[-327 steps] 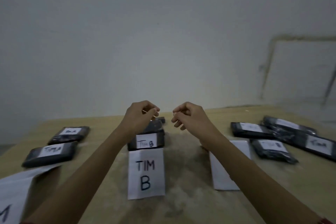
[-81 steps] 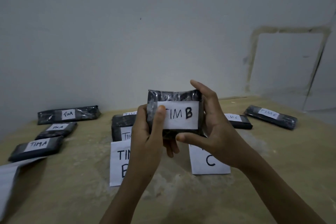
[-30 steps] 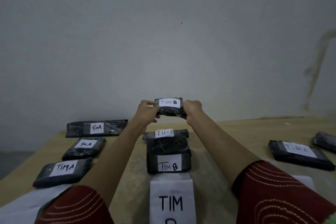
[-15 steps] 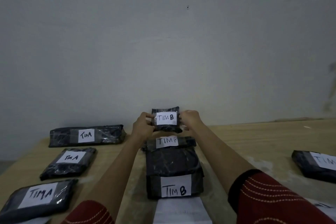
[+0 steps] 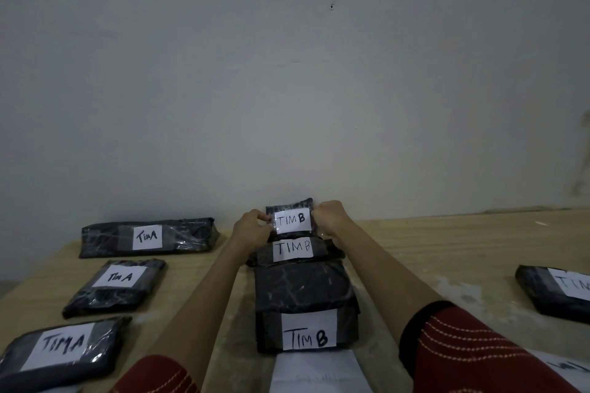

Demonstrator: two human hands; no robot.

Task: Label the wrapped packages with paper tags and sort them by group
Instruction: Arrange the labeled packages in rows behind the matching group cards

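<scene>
A small black wrapped package tagged "TIM B" point(image 5: 291, 219) is at the far end of the middle row, by the wall. My left hand point(image 5: 250, 228) grips its left edge and my right hand point(image 5: 329, 219) grips its right edge. Whether it touches the table I cannot tell. In front of it lie two more "TIM B" packages: a flat one point(image 5: 293, 250) and a large one point(image 5: 305, 309). A white "TIM B" group sheet point(image 5: 316, 372) lies at the near end of the row.
Three "TIM A" packages form the left row: far point(image 5: 148, 237), middle point(image 5: 116, 285), near point(image 5: 60, 349). A package with a partly seen "TIM" tag point(image 5: 555, 292) lies at the right edge. Bare wooden table point(image 5: 447, 242) spreads to the right; the wall stands just behind.
Both hands carried the "TIM B" package from in front of me out to the far end of the middle row and lowered it slightly behind the other two.
</scene>
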